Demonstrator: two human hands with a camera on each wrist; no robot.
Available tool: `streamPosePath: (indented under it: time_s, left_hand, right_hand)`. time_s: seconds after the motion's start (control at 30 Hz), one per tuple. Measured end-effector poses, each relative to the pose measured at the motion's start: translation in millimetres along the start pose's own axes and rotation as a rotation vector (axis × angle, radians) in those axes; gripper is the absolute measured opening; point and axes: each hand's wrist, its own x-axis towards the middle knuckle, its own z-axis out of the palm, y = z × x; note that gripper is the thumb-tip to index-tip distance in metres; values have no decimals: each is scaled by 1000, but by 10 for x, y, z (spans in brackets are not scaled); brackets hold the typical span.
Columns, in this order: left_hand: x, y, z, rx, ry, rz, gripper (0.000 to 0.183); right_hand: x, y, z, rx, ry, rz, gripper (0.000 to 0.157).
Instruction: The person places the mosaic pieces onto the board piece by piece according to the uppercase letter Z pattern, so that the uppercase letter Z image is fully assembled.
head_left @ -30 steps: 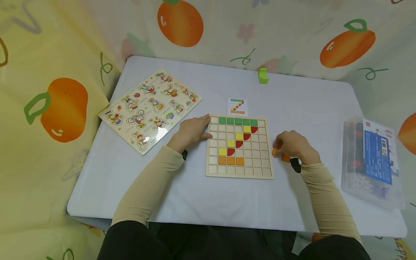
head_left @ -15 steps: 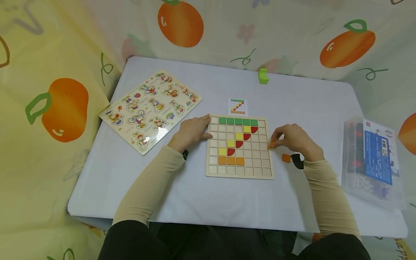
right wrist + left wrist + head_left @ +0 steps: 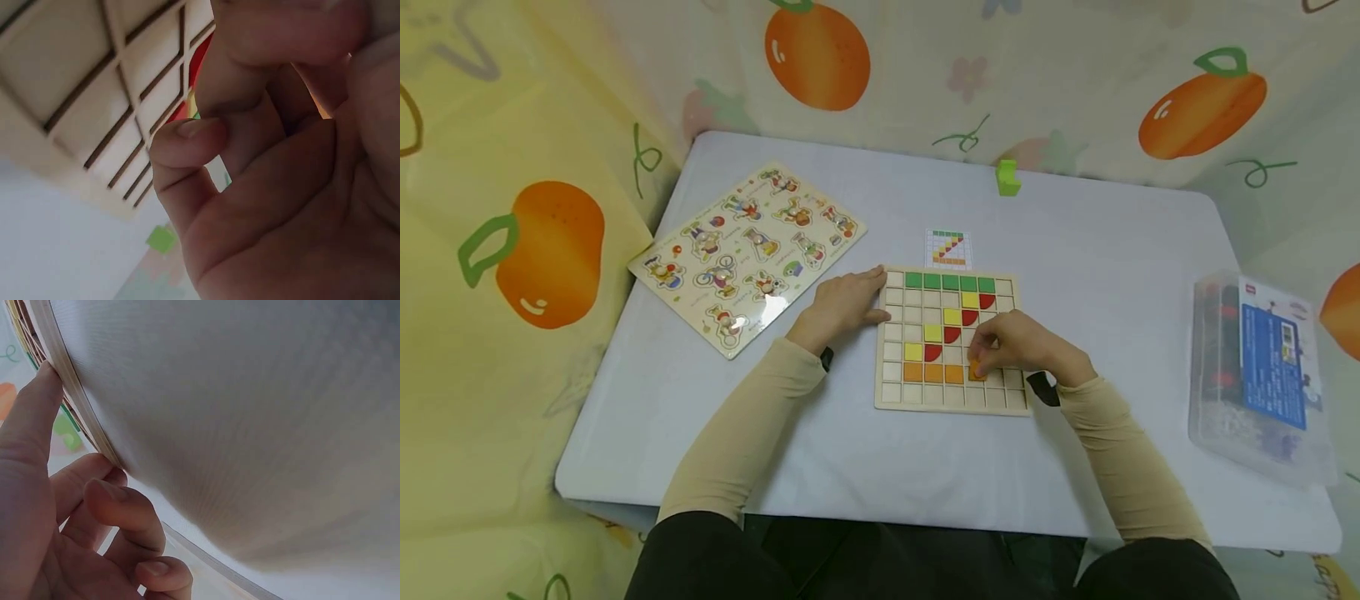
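A wooden grid board (image 3: 932, 392) lies mid-table, with a green row, a diagonal of yellow squares (image 3: 932, 333) and red quarter-circles (image 3: 952, 335), and orange squares (image 3: 933, 372) in a lower row. Over that row, my right hand (image 3: 1026, 343) pinches an orange square tile (image 3: 977, 372), slightly raised at the cell right of the orange ones. The right wrist view (image 3: 275, 156) shows curled fingers hiding the tile. My left hand (image 3: 842, 308) rests at the board's left edge, with thumb and fingertips touching its rim (image 3: 84, 406).
A small pattern card (image 3: 948, 249) lies just behind the board. At the left is a picture puzzle board (image 3: 745, 250). A light green block (image 3: 1008, 178) stands near the back edge, and a clear plastic case (image 3: 1217, 400) with a blue label sits at the right.
My right hand has carried the orange tile leftward from the table beside the board onto the grid. The other orange tile on the table is now hidden. My left hand stays put.
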Motion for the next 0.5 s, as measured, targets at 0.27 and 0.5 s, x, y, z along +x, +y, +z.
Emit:
streamPosePath:
  time_s: [0.27, 0.5]
  left_hand:
    - [-12, 10, 10, -11, 12, 15, 74]
    - [-15, 5, 9, -6, -5, 3, 78]
  right_hand:
    - [8, -93, 55, -42, -8, 5, 20]
    - [21, -145, 81, -120, -2, 70, 16]
